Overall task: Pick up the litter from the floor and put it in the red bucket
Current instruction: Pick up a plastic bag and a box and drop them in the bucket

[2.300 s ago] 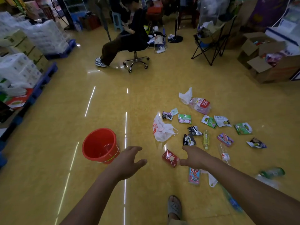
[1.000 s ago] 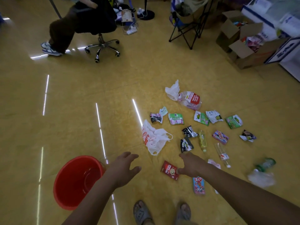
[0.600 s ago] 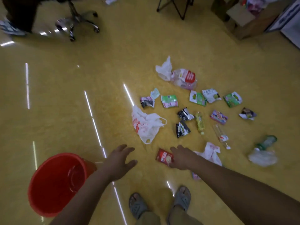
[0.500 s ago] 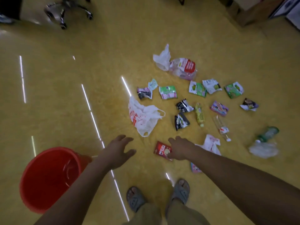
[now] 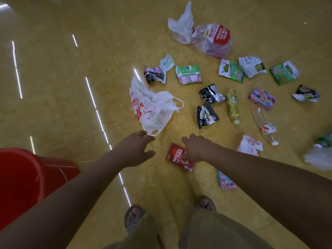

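Right hand point(image 5: 195, 148) now on red packet point(image 5: 177, 156)

Grey sandals point(image 5: 133, 219) and khaki trouser legs point(image 5: 221, 230) fill the bottom edge.

We've got litter scattered flat on the floor point(image 5: 59, 108): red Nescafé pkt point(image 5: 177, 156) nearest, white plastic bag point(image 5: 154, 109) w/ red print just beyond, green wrapper point(image 5: 188, 74), black wrapper point(image 5: 205, 115) & yellow bottle point(image 5: 233, 106) on its side farther out, w/ the red bucket point(image 5: 21, 178) upright, well apart at lower left.
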Motion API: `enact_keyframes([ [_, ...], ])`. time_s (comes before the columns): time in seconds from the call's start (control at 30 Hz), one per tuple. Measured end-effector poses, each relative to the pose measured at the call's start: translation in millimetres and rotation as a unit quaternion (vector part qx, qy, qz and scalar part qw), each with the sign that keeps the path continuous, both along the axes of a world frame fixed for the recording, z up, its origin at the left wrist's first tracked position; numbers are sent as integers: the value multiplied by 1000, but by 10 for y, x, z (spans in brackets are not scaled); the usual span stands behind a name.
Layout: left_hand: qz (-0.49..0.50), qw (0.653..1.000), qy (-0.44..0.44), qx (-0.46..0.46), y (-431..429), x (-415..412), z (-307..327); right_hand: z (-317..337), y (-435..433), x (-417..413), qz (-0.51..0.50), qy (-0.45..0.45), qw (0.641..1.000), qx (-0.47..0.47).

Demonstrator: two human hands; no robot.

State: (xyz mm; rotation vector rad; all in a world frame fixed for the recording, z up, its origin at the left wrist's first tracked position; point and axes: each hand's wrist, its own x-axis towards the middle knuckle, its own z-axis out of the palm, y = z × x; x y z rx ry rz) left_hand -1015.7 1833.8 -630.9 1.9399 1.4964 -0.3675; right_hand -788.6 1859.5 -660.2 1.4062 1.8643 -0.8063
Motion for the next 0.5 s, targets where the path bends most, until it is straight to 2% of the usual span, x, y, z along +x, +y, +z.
enact_keyframes([
  [0.5, -120, 984, 111, 71, 479, 80, -2046, -2039, 175, -115, 102, 35, 991, 82],
])
